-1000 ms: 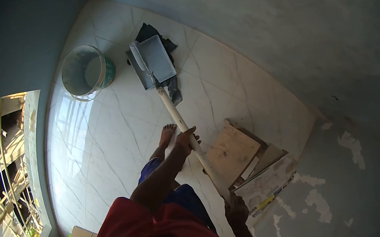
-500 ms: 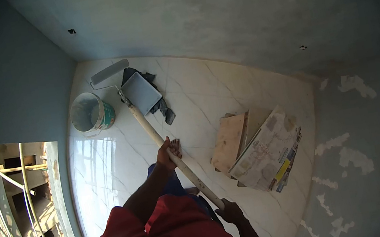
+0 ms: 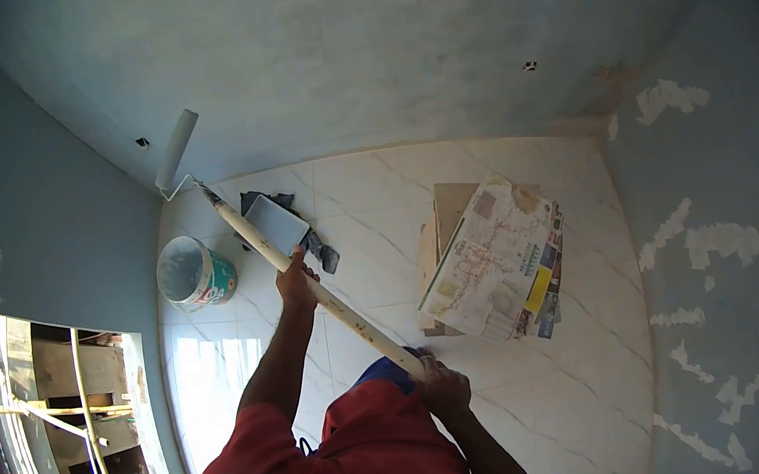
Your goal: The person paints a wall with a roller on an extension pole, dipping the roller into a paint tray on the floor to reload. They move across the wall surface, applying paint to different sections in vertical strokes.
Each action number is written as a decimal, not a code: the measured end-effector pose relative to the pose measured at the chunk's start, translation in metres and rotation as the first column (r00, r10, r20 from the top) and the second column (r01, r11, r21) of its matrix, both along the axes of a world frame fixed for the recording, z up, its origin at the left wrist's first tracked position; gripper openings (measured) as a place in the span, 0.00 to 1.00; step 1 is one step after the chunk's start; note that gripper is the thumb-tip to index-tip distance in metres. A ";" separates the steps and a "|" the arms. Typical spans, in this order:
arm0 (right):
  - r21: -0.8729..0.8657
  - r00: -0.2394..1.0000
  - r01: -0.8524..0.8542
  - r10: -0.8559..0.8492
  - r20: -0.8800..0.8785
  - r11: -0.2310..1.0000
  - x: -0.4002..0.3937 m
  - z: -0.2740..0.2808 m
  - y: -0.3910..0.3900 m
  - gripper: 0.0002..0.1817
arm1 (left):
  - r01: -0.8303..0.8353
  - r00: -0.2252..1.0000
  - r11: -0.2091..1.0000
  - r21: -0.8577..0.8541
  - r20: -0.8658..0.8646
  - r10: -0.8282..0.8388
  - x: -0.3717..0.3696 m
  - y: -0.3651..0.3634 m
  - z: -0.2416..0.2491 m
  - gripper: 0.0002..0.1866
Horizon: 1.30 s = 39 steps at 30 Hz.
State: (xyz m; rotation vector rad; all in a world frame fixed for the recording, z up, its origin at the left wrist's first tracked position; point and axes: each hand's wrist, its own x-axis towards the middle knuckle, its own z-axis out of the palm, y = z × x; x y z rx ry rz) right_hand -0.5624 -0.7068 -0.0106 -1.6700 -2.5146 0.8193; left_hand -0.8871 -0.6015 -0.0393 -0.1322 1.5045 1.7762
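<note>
A paint roller on a long pale pole (image 3: 360, 325) stretches from my body toward the far left corner. My left hand (image 3: 297, 280) is wrapped round the pole at about its middle. Lower down, near my waist, my right hand (image 3: 444, 387) grips the pole's end. The grey-white roller sleeve (image 3: 178, 149) stands steeply tilted and overlaps the far wall in this view. Below the pole lies a paint tray (image 3: 278, 222) on a dark crumpled sheet (image 3: 329, 258). Left of the tray is a paint bucket (image 3: 220, 274) with a green label.
A stack of flattened cardboard with a printed sheet (image 3: 496, 262) on top lies on the marble-look floor (image 3: 370, 239). The far wall (image 3: 348, 60) has patchy paint. Pale patches mark the right wall (image 3: 744, 173). At left, a window opening shows scaffold poles (image 3: 95, 439).
The roller has risen from over the floor by the tray to in front of the far wall, its sleeve now steeper. Both hands kept hold of the pole. My view tipped upward and turned.
</note>
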 end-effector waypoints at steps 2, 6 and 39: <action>0.057 0.999 0.010 -0.008 -0.035 0.998 0.023 0.008 0.009 0.23 | 0.012 1.000 1.000 0.008 0.011 -0.012 0.025 0.003 0.014 0.13; 0.029 0.983 0.077 -0.071 -0.169 0.997 0.083 -0.001 0.033 0.24 | 0.011 1.000 0.988 0.154 0.018 -0.013 0.083 0.026 0.012 0.12; -0.177 0.690 0.699 -0.718 -0.087 0.693 0.725 0.015 0.208 0.23 | 0.709 0.702 0.701 0.077 0.016 -0.712 0.896 0.374 0.032 0.17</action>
